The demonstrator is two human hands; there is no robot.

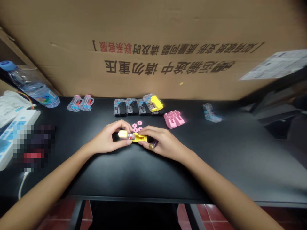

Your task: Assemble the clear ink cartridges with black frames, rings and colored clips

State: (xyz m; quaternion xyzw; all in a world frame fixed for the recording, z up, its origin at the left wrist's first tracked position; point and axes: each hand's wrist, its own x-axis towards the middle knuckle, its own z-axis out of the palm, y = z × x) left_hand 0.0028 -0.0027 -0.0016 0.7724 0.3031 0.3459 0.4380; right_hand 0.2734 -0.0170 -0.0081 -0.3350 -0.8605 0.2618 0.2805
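Note:
My left hand [115, 135] pinches the clear end of a small yellow-and-clear plastic device [141, 138], which has a pale yellow block at its left end. The fingers of my right hand [161, 140] close on the yellow end of the same device. Tucked in my right palm is a dark rod-like tool with a gold end [153, 144]; its far part is hidden. Just beyond my fingertips lie several pink rings [135, 125]. Past them are clear-and-black plastic units [120, 107] in a row, a clear-and-yellow unit [153, 103] on top, and pink plastic housings [174, 119].
Two clear units with red parts [87, 103] lie at the back left, one clear piece [211, 113] at the right. A water bottle [35, 89] and white power strip [21, 127] occupy the left side. A large cardboard box [153, 28] walls off the black table's [115, 179] back.

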